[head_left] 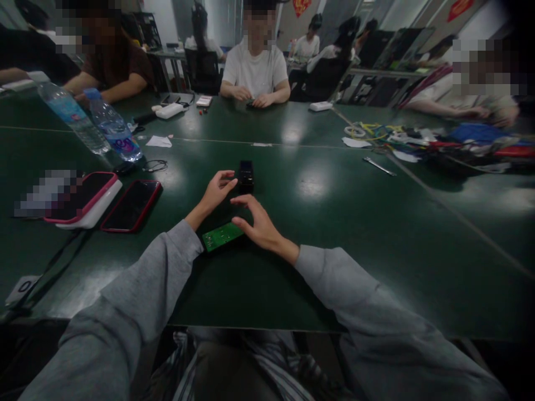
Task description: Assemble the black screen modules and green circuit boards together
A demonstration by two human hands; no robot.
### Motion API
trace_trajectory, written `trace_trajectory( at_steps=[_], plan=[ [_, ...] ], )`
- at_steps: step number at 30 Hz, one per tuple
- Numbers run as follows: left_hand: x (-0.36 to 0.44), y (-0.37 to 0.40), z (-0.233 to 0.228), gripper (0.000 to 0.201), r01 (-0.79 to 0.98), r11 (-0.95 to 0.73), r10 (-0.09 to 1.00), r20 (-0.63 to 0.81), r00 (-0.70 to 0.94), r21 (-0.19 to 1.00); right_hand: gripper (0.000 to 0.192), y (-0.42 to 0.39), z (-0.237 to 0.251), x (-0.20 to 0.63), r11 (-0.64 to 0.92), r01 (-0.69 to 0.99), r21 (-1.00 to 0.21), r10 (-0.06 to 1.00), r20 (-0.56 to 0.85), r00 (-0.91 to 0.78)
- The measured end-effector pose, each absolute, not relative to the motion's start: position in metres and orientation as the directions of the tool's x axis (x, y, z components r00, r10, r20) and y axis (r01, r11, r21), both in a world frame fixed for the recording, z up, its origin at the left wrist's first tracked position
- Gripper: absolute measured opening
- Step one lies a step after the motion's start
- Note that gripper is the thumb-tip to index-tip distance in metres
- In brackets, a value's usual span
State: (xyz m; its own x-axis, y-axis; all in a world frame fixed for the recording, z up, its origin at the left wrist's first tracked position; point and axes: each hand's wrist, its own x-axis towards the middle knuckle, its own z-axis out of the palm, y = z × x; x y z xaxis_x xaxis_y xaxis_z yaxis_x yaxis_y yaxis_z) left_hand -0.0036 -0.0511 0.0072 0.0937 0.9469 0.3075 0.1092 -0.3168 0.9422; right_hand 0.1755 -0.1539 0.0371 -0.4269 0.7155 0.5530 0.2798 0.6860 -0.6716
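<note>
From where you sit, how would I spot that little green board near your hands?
Start at the dark green table and find the two grey-sleeved arms reaching in from the near edge. The green circuit board lies flat under the right hand. It is bright green, unlike the small black block by the left hand.

Single head cam, looks fwd and down across green table [334, 234], close above wearer's forearms, no 2nd view.

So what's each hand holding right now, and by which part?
Nothing lifted. Left hand fingertips touch the small black box's left side; right hand rests on the green circuit board's right end.
</note>
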Motion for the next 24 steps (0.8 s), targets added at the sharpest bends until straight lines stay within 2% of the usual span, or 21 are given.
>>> trace_trajectory(
  at_steps=[3,6,13,24],
  plan=[
    [-0.0027,-0.0507,0.0062,0.035,0.094,-0.298,0.954,0.291,0.078,0.950,0.068,-0.1675,0.0385,0.1706,0.718,0.275,-0.639,0.642,0.456,-0.616],
    [-0.0018,-0.0505,0.0059,0.034,0.082,-0.287,0.957,0.283,0.056,0.954,0.074,-0.1682,0.0358,0.1715,0.761,0.315,-0.567,0.597,0.423,-0.682],
    [-0.0022,-0.0532,0.0108,0.031,0.089,-0.279,0.959,0.274,0.067,0.956,0.064,-0.1641,0.0316,0.1725,0.768,0.306,-0.562,0.578,0.405,-0.708],
    [-0.0026,-0.0481,0.0093,0.024,0.066,-0.274,0.960,0.269,0.075,0.959,0.055,-0.1590,0.0349,0.1764,0.763,0.489,-0.422,0.641,0.401,-0.654]
  ],
)
